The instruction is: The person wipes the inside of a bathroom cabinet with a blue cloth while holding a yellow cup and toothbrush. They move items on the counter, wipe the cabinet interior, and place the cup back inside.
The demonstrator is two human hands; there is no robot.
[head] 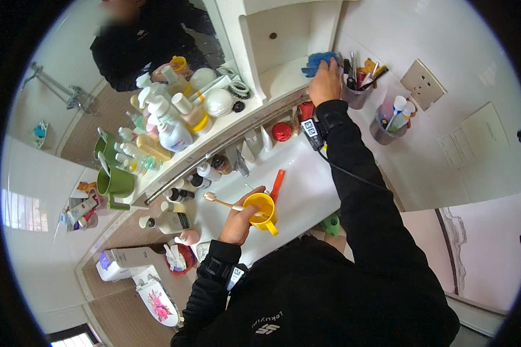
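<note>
My left hand holds a yellow plastic cup over the white sink, its thumb at the rim. A toothbrush leans out of the cup under that hand's fingers, bristles towards the faucet. My right hand reaches to the back shelf, its fingertips on a crumpled blue cloth at the edge of an open cubby. Whether they grip the cloth or only rest on it, I cannot tell. An orange-red comb or brush handle lies in the basin behind the cup.
Pump bottles crowd the shelf below the mirror, beside a green cup. More bottles and a metal faucet line the sink's back edge. At right, holders with cosmetics and tubes stand near a wall socket.
</note>
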